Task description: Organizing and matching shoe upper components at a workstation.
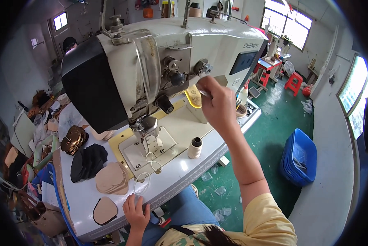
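Observation:
A large cream sewing machine (pixel 208 45) with a black end cover stands in front of me. My right hand (pixel 218 100) is raised to its front, fingers closed just below a metal thread-tension knob (pixel 202 67); whatever they pinch is hidden. A yellow-rimmed piece (pixel 193 96) shows just left of those fingers. My left hand (pixel 136 211) lies on the table's front edge, fingers spread and holding nothing. White cord (pixel 142 186) loops from the needle area toward that hand. Nearby lies a beige, dark-edged rounded piece (pixel 105 210). A cone of cream thread (pixel 195 148) stands on the right.
Stacked beige pieces (pixel 111 178), black pieces (pixel 88 162) and shiny bronze-coloured pieces (pixel 74 139) sit left of the needle. Blue stacked baskets (pixel 299 158) and a red stool (pixel 294 83) stand on the green floor. A bag (pixel 44 217) hangs low at left. Another person's dark-topped head (pixel 69 43) shows behind.

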A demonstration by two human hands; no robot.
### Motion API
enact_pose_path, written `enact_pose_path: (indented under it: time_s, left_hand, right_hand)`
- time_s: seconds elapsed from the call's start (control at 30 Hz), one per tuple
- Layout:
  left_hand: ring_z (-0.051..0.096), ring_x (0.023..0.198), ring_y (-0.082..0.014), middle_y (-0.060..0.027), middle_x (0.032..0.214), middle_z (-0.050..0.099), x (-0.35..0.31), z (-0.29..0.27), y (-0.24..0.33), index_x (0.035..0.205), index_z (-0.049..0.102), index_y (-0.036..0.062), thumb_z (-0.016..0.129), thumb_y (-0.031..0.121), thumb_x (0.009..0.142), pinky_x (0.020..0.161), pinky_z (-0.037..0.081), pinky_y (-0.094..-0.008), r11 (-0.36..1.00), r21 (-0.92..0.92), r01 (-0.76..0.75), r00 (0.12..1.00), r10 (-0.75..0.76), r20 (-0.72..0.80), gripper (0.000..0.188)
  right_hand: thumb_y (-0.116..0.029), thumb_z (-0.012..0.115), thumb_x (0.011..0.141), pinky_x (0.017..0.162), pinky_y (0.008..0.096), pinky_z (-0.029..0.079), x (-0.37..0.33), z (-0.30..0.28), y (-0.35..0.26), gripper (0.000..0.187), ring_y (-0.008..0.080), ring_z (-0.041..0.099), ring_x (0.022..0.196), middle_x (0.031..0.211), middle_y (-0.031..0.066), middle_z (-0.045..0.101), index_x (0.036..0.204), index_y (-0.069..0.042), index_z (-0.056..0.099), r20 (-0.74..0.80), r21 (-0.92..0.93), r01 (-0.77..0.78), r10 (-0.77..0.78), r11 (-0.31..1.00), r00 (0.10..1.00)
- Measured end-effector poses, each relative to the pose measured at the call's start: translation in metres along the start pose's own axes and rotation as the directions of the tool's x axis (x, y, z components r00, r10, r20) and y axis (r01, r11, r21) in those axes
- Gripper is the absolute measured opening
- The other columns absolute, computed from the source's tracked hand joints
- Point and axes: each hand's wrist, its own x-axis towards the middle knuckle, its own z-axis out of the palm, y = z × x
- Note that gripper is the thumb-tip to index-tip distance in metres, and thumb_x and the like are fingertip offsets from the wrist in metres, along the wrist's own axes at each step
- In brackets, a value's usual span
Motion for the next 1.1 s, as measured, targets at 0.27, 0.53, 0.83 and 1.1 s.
enact_pose_path:
  time_s: [0.27,0.53,0.83,1.1]
  left_hand:
    - [0.048,0.11,-0.0391,-0.0192,0.121,0.051,-0.002,0.001,0.0,0.107,0.059,0.0042,0.067,0.02,0.075,0.092,0.038,-0.049,1.0,-0.012,-0.004,1.0,0.004,0.013,0.036]
    - [0.048,0.11,-0.0386,-0.0191,0.12,0.052,0.001,0.0,0.002,0.105,0.059,0.0043,0.069,0.016,0.073,0.091,0.039,-0.0482,1.0,-0.031,-0.004,1.0,0.004,-0.002,0.035]
    - [0.049,0.109,-0.0384,-0.0189,0.12,0.051,0.005,0.004,0.003,0.104,0.059,0.0042,0.067,0.014,0.074,0.091,0.039,-0.0475,0.999,-0.036,-0.011,1.0,0.01,-0.022,0.033]
    - [0.049,0.109,-0.0384,-0.0188,0.12,0.052,-0.002,-0.002,0.001,0.101,0.061,0.0039,0.066,0.015,0.074,0.091,0.039,-0.0476,1.0,-0.016,-0.005,1.0,0.005,-0.025,0.029]
  right_hand:
    - [0.001,0.056,0.08,0.059,0.0337,0.047,-0.003,0.005,0.012,0.009,0.0362,0.061,0.065,0.07,0.0188,0.06,0.088,-0.003,0.059,0.026,-0.005,-0.119,0.12,0.993,0.992]
    - [-0.002,0.058,0.082,0.059,0.0297,0.047,-0.004,0.005,0.032,0.003,0.0264,0.063,0.06,0.068,0.015,0.062,0.085,-0.001,0.059,-0.057,-0.001,-0.138,0.137,0.99,0.989]
    - [-0.004,0.057,0.082,0.061,0.0344,0.049,-0.004,-0.002,0.034,0.006,0.0322,0.066,0.07,0.072,0.0184,0.063,0.087,-0.001,0.059,0.015,-0.023,-0.09,0.09,0.996,0.996]
    - [-0.001,0.058,0.079,0.056,0.0315,0.045,0.016,-0.008,0.038,0.007,0.0275,0.058,0.056,0.066,0.0157,0.06,0.086,-0.003,0.06,-0.012,-0.039,-0.189,0.188,0.981,0.982]
